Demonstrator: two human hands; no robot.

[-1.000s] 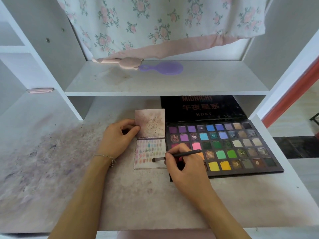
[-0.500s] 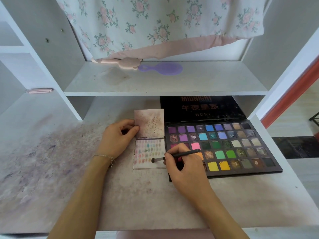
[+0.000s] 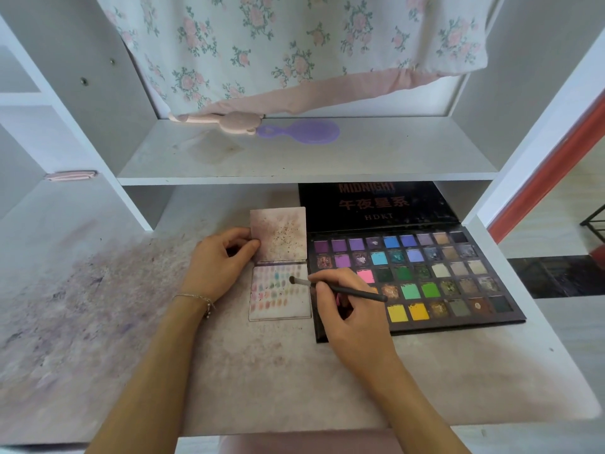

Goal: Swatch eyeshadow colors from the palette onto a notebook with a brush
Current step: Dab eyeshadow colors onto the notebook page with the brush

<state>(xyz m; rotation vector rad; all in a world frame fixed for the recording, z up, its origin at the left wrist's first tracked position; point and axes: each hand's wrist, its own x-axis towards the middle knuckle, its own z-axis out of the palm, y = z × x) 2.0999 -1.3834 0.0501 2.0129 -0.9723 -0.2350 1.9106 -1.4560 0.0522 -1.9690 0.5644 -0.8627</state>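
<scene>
1. Pastel dabs already fill most of the lower page of the small notebook (image 3: 280, 291), in rows; bare paper remains along the right column and the bottom strip.
2. Step in hand, as I judge it: laying one more swatch. Brush (image 3: 339, 289) tip sits over the upper right part of that page, near the right edge. Cannot tell if the bristles touch paper or hover just above.
3. To do it well: short, light stroke, kept inside the empty right column so it doesn't smear neighbouring dabs. Keep the handle low and angled as it is. Reload from one pan only, and tap off excess so powder doesn't scatter.
4. Right hand (image 3: 352, 317) grips the brush pen-style, thumb and forefinger pinching the handle close behind the ferrule, other fingers curled under. The handle runs back to the right over the eyeshadow palette (image 3: 458, 276).
5. Left hand (image 3: 219, 262) pinches the left edge of the notebook's raised upper leaf, thumb on the front and fingers behind, holding it open. Keep that hold, since I'd guess the page shifts under the stroke otherwise.
6. The notebook lies on the stained desk (image 3: 262, 371), just left of the palette with edges nearly touching, between the two hands.
7. The palette is open with its lid up against the back. The right hand hides part of its lower left pans.
8. The brush tip is well clear of the left fingers, and the working page is directly below them.
</scene>
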